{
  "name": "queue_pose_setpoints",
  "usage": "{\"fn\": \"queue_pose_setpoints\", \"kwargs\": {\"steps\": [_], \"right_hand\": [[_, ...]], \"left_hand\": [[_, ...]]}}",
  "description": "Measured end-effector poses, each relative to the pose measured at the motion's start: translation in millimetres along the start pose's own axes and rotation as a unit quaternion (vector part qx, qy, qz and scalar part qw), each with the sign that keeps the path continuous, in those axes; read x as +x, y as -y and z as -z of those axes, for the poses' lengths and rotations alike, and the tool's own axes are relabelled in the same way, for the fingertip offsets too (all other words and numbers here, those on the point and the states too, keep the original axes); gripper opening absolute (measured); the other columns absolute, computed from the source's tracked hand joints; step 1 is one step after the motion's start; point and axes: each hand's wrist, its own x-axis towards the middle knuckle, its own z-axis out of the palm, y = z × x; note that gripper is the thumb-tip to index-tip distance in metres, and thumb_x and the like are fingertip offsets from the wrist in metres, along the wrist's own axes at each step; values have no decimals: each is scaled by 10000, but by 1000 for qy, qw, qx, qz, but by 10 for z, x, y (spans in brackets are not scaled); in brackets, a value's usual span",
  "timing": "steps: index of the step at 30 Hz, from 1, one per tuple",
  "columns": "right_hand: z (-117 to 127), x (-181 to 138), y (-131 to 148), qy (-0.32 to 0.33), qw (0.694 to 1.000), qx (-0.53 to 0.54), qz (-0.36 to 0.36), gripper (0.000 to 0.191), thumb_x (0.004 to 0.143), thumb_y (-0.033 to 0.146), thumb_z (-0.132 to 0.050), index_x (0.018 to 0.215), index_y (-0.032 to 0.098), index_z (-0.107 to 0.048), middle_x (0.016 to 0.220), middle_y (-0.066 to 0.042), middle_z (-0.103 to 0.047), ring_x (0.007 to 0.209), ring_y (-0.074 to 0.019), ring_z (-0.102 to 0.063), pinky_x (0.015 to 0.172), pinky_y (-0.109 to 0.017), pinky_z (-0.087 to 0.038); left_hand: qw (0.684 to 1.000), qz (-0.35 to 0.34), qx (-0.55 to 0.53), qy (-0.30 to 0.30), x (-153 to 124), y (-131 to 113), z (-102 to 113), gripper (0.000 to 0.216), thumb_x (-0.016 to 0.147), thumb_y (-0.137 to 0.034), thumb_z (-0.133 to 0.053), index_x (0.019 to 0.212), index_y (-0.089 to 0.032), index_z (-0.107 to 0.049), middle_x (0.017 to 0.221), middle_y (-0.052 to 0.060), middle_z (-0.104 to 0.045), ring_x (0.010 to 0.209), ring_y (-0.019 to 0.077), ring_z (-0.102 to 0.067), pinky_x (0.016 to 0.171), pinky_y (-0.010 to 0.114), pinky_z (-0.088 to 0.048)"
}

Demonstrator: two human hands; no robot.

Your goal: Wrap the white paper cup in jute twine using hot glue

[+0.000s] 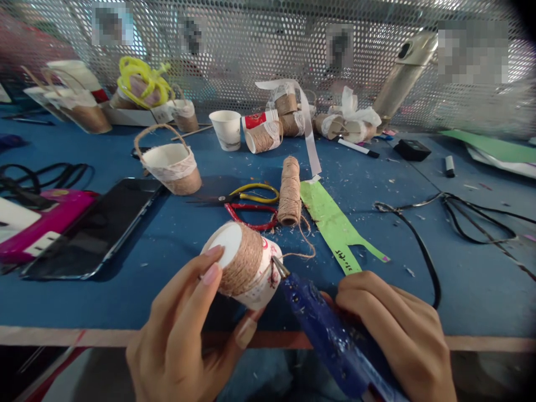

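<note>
My left hand (184, 329) is closed around a paper cup (245, 262) held on its side, its bottom end partly wound with brown jute twine. My right hand (397, 329) grips a blue hot glue gun (326, 329); the metal nozzle touches the cup's side at the edge of the twine. A loose strand runs from the cup to a jute twine spool (290, 190) lying on the blue table (167, 234) just beyond. Yellow-handled pliers (251, 194) and red-handled scissors (249, 215) lie beside the spool.
A finished twine-and-lace cup basket (171, 164) stands at left, near a black phone (100, 226) and a pink device (42, 220). A green paper strip (335, 223) and black cables (422, 251) lie at right. More cups, ribbon and a marker sit along the perforated back wall (268, 50).
</note>
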Motion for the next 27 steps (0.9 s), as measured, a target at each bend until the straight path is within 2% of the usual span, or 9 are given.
{"fn": "queue_pose_setpoints", "kwargs": {"steps": [4, 8, 12, 14, 17, 21, 27], "right_hand": [[6, -7, -2, 4, 1000, 7, -1, 322, 1322, 437, -395, 1113, 264, -569, 945, 9, -667, 718, -148, -659, 690, -337, -485], [6, -14, -11, 5, 1000, 7, -2, 222, 1249, 376, -479, 1096, 262, -591, 932, -9, -685, 713, -170, -670, 686, -348, -481], [1, 2, -4, -1, 1000, 13, 0, 321, 1317, 415, -390, 1099, 270, -576, 924, -5, -686, 708, -163, -680, 681, -348, -480], [2, 10, 0, -2, 1000, 11, 0, 298, 1320, 396, -408, 1101, 272, -567, 923, 3, -678, 704, -158, -677, 686, -351, -479], [13, 13, -3, 5, 1000, 6, 3, 288, 1319, 402, -428, 1101, 271, -562, 923, 12, -671, 698, -152, -667, 690, -343, -473], [39, 20, -16, 15, 1000, -9, 8, 276, 1329, 397, -436, 1113, 273, -557, 941, 18, -673, 710, -146, -663, 704, -323, -483], [61, 35, -11, 25, 1000, -2, 12, 280, 1327, 391, -416, 1120, 272, -563, 944, 8, -682, 715, -154, -680, 700, -325, -493]], "left_hand": [[999, -25, 7, -21, 22, -3, -14, 951, 1086, -272, -923, 1912, -383, -464, 1720, 55, -795, 1439, 283, -885, 1168, 402, -816], [1000, -2, 6, -6, 4, -13, -23, 919, 1129, -250, -853, 1926, -415, -426, 1779, 23, -757, 1510, 261, -851, 1248, 401, -783], [1000, 8, 8, 6, -38, 1, -5, 932, 1134, -275, -841, 1935, -439, -394, 1768, 15, -772, 1483, 293, -873, 1174, 449, -829], [1000, 8, 9, 4, -41, 9, 6, 928, 1136, -277, -843, 1932, -444, -397, 1761, 14, -781, 1472, 302, -879, 1150, 462, -838], [1000, 16, 6, -1, -22, 3, 14, 927, 1127, -265, -863, 1917, -466, -423, 1775, -5, -768, 1475, 289, -871, 1181, 454, -817], [1000, 22, -4, -6, -8, -34, 9, 945, 1111, -251, -884, 1909, -478, -431, 1792, -29, -738, 1484, 237, -850, 1234, 374, -771], [998, 60, -13, -8, -36, -96, -18, 894, 1138, -253, -849, 1889, -529, -449, 1754, -42, -761, 1495, 258, -846, 1223, 436, -785]]}}
